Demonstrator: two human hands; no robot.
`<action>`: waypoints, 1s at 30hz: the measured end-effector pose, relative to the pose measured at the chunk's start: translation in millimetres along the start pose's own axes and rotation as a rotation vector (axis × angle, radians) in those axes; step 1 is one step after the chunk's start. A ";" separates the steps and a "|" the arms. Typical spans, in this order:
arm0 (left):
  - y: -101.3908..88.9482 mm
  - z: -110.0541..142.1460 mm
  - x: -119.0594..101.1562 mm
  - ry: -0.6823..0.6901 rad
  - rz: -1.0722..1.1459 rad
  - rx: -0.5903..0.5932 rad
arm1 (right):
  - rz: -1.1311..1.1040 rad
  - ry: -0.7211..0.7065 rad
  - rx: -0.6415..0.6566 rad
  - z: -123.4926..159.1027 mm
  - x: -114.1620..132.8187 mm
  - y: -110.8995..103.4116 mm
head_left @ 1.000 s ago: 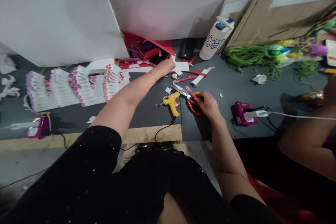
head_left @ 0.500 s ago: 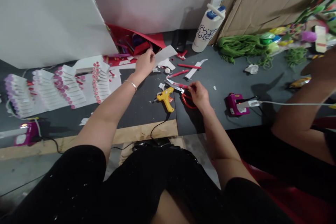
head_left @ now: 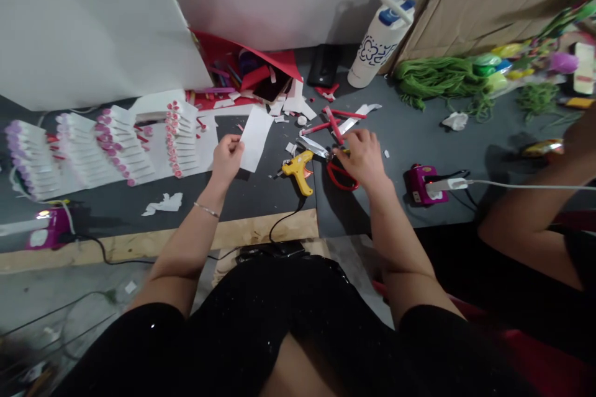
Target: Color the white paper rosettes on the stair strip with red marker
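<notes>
My left hand (head_left: 227, 158) pinches the edge of a white paper sheet (head_left: 256, 138), held above the dark table. My right hand (head_left: 365, 155) is over the red-handled scissors (head_left: 342, 178), its fingers bent and a little apart. The fingertips are near the scissors' pivot; whether they touch it is hard to see. Just beyond them a red strip (head_left: 333, 125) lies across other red strips. The scissors' blades point left, towards a yellow hot glue gun (head_left: 299, 170) that lies between my hands.
Rows of small white cards with pink and purple pieces (head_left: 123, 146) lie at the left. A red bag (head_left: 274, 61) and a white bottle (head_left: 379, 43) stand at the back. Green yarn (head_left: 435, 80), a purple power adapter (head_left: 423, 185) and another person's arm (head_left: 535, 180) are at the right.
My left hand has drawn the white paper back from the red bag, towards me and to the left. My right hand has let go of the red strip, which now lies across the others.
</notes>
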State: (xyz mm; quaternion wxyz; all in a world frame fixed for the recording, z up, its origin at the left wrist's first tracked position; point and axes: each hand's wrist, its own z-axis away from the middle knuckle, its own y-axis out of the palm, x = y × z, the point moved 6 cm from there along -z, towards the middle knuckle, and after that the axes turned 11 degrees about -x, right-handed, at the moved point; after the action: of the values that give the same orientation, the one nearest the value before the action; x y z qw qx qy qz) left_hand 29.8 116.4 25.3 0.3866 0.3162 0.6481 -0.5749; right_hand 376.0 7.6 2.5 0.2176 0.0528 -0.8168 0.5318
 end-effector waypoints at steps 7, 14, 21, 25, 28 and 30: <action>-30.3 29.5 28.5 -0.050 0.051 -0.031 | 0.090 -0.024 0.172 57.3 2.6 -14.2; 16.4 131.2 -7.4 0.248 0.078 0.579 | -0.014 0.041 0.072 42.6 -7.4 -0.5; -4.2 127.6 -14.0 0.259 -0.156 0.361 | -0.151 0.119 -0.192 62.9 -45.4 -27.0; -54.3 94.6 -1.8 0.269 -0.154 0.012 | -0.034 0.142 -0.185 80.2 -66.5 -42.8; -73.6 90.5 7.1 0.218 -0.189 -0.085 | 0.047 0.144 -0.196 85.8 -49.8 -45.2; -76.2 95.1 10.1 0.186 -0.200 -0.090 | 0.039 0.102 -0.204 87.3 -16.2 -38.0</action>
State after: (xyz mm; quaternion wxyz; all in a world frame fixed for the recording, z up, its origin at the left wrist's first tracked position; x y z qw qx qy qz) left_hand -27.3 11.4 50.9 0.2792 0.2844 0.7346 -0.5491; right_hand 376.5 -88.9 -1.7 0.2529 -0.0126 -0.8553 0.4520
